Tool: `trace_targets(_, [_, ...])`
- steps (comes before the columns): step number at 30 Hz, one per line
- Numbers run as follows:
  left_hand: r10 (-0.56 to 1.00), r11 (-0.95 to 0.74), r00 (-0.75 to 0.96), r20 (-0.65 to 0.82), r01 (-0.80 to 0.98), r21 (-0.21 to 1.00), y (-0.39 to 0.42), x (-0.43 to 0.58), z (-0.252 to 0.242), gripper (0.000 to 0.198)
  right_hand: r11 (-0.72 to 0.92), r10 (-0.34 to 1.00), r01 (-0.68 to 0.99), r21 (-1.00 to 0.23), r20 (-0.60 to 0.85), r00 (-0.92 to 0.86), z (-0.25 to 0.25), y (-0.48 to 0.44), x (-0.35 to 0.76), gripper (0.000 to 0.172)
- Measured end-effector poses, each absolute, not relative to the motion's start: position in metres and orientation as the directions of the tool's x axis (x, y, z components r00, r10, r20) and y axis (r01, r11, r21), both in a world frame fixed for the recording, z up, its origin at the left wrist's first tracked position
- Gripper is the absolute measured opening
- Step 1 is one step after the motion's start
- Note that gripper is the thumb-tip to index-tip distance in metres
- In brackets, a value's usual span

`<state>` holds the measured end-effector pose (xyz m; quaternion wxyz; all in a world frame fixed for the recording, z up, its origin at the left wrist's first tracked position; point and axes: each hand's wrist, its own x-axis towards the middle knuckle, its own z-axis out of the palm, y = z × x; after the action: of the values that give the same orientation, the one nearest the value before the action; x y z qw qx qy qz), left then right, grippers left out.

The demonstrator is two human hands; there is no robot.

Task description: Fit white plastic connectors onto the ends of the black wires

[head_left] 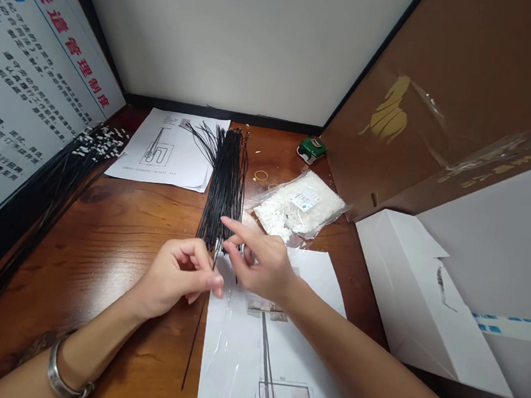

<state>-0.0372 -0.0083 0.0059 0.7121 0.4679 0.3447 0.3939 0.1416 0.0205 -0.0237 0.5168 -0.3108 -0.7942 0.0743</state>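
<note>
My left hand [178, 278] is closed in a pinch on a thin black wire [194, 342]. That wire's tail hangs down below the fingers, past the left edge of a printed sheet. Just to the right, my right hand [260, 258] is at the near end of a thick bundle of black wires [225, 176]. Its index finger is stretched out and stands apart from the thumb. Whether its fingertips touch a wire end is hard to see. The printed drawing sheet [230, 371] lies beneath both hands.
A clear bag of small white connectors [309, 203] lies right of the bundle, with a green tape measure [312, 150] behind. Another drawing sheet [156, 163] is at back left. Wires with white ends [99, 145] lean at the left panel. A white box [407, 288] stands right.
</note>
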Motion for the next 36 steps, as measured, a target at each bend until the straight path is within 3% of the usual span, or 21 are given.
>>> trace_targets(4, [0.704,0.396,0.683,-0.197,-0.147,0.906,-0.0107,-0.0371,0.0075,0.037,0.818,0.548,0.38,-0.431,0.783,-0.293,-0.0238,0.0202,0.1389,0.023])
trace_targets(9, [0.686,0.471,0.691,-0.228,-0.183,0.863,-0.0108,-0.039,0.006,0.045,0.819,0.507,0.423,-0.387,0.834,-0.219,-0.0198,0.0193,0.14,0.016])
trace_targets(13, [0.68,0.45,0.714,-0.165,-0.228,0.864,-0.0088,-0.0368,0.0068,0.047,0.841,0.442,0.441,-0.315,0.869,-0.223,-0.0198,0.0195,0.1412,0.02])
trace_targets(18, [0.648,0.432,0.703,-0.292,-0.024,0.902,-0.0091,-0.033,0.0126,0.036,0.883,0.366,0.401,-0.242,0.891,-0.269,-0.023,0.0192,0.1396,0.027])
trace_targets(23, [0.607,0.4,0.737,-0.297,0.039,0.915,-0.0102,-0.0356,0.015,0.032,0.811,0.459,0.475,-0.342,0.875,-0.154,-0.0211,0.0214,0.1407,0.032])
trace_targets(29, [0.697,0.411,0.668,-0.262,-0.073,0.909,-0.0084,-0.0322,0.0114,0.042,0.784,0.46,0.507,-0.359,0.884,-0.085,-0.016,0.0216,0.1418,0.026])
trace_targets(36, [0.745,0.418,0.633,-0.21,-0.198,0.887,-0.0084,-0.0308,0.0057,0.025,0.856,0.364,0.451,-0.252,0.914,-0.18,-0.0184,0.0192,0.1408,0.029])
